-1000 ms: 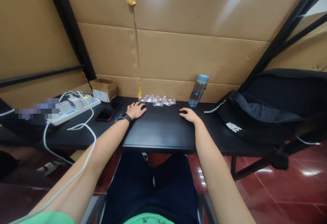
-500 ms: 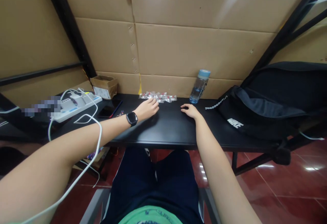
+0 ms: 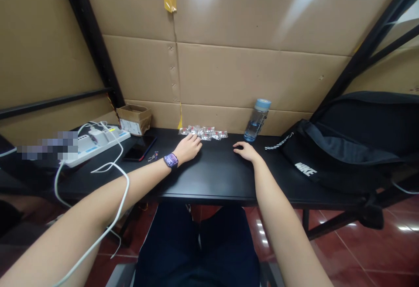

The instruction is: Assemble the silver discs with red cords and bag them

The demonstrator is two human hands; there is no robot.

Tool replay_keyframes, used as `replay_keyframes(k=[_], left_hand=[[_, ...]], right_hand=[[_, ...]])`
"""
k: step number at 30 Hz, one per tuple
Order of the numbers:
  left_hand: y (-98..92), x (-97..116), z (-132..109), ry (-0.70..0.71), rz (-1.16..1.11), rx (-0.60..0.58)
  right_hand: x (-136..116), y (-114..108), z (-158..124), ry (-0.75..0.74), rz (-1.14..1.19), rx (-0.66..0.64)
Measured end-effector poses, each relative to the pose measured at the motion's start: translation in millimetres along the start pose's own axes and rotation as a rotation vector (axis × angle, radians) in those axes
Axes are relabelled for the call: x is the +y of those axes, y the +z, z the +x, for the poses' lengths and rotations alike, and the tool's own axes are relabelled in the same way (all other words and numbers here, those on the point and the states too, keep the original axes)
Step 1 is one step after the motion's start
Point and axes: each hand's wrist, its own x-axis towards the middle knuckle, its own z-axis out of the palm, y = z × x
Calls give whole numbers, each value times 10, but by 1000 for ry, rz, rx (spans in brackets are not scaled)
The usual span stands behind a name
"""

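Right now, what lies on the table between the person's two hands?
In the head view, only bare black tabletop lies between the left hand and right hand; the small clear packets sit farther back.

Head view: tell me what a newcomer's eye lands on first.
The left hand reaches to a row of small clear packets with red bits, lying at the back of the black table against the cardboard wall. The right hand rests flat on the table nearby. A blue-capped water bottle stands right of the packets, beside a black bag.
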Motion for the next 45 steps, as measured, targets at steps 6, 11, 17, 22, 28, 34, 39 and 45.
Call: replay_keyframes(k=[6, 11, 17, 22, 28, 34, 39, 45], left_hand=[[235, -266, 171, -413, -97, -5], [357, -356, 531, -489, -124, 14], [459, -318, 1024, -410, -137, 8], [569, -255, 1281, -435, -145, 33], [623, -208, 1304, -511, -220, 100], [473, -342, 1286, -655, -431, 224], [331, -339, 1056, -585, -742, 262], [300, -190, 504, -440, -1067, 206]], right_hand=[[22, 0, 40, 8, -5, -1], [-9, 33, 15, 0, 2, 17], [-26, 47, -17, -12, -24, 29], [14, 53, 13, -3, -37, 17], [38, 54, 44, -2, -8, 10], [-6, 48, 35, -36, 27, 63], [-394, 158, 8, -173, 162, 222], [-1075, 311, 112, -418, 316, 203]])
